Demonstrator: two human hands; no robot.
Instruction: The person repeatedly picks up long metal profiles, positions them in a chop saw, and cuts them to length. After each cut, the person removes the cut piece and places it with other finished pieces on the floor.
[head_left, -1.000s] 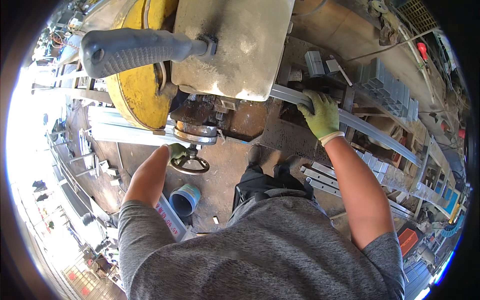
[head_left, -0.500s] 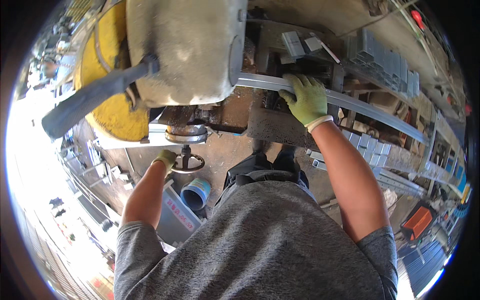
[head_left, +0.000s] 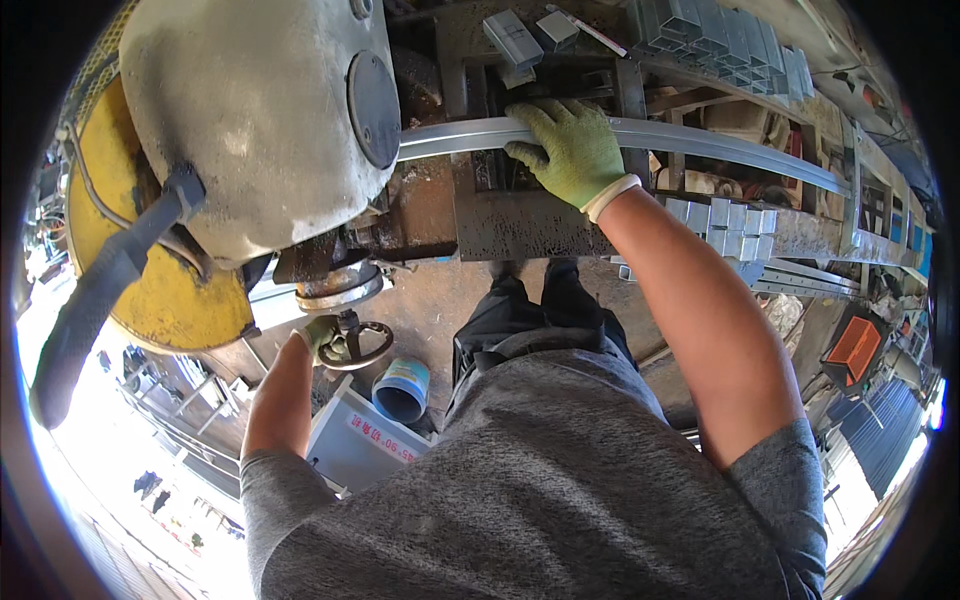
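Observation:
My left hand [head_left: 323,338], in a yellow-green glove, is closed round the left side of a dark handwheel [head_left: 379,354] below a cutting machine. Some of its fingers are hidden behind the rim. My right hand [head_left: 572,150], gloved alike, grips a long silver metal profile [head_left: 720,140] from above, its fingers over the far side and its thumb at the near side. The profile lies across the machine's dark bed [head_left: 520,226], and its left end disappears under the big grey machine head [head_left: 240,120].
A black-gripped lever [head_left: 110,270] and a yellow guard [head_left: 180,300] stick out at left. Cut square tubes [head_left: 725,50] are stacked beyond the profile, and more cut pieces [head_left: 735,225] lie on its near side. A blue bucket [head_left: 403,378] stands beside a grey cabinet [head_left: 350,440].
The view has shifted, so the machine head now sits further left and higher in it. My left hand stays on the handwheel and my right hand stays on the profile.

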